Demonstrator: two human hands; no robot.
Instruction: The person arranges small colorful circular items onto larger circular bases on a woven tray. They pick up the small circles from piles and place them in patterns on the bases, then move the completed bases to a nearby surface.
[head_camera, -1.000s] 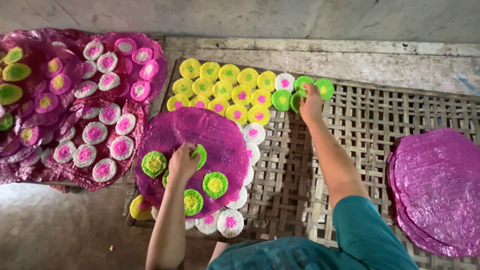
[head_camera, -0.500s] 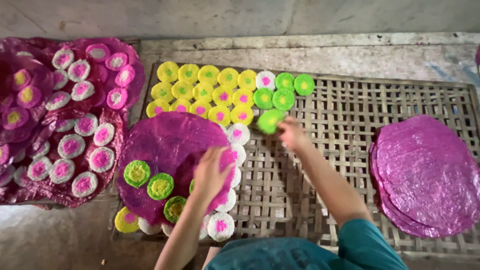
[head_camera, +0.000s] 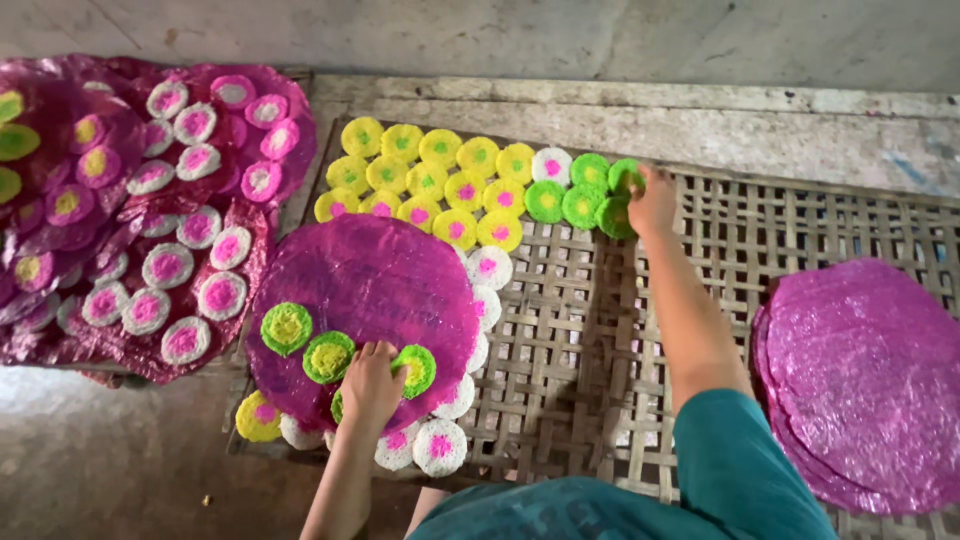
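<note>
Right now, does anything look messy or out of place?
Mostly tidy. One oddity: the big purple sheet lies on top of white-and-pink discs, covering some, so that row looks buried.

A single head-worn camera is looking steeply down from close above the person's own arms, facing forward over a woven bamboo rack (head_camera: 620, 330) toward a concrete ledge (head_camera: 700, 110) running along the top edge, so no second view is sharing the scene.

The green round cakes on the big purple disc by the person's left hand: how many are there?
3 clearly: one at the left, one beside it, one right of the left hand at. A green edge under that hand may be a fourth.
</note>
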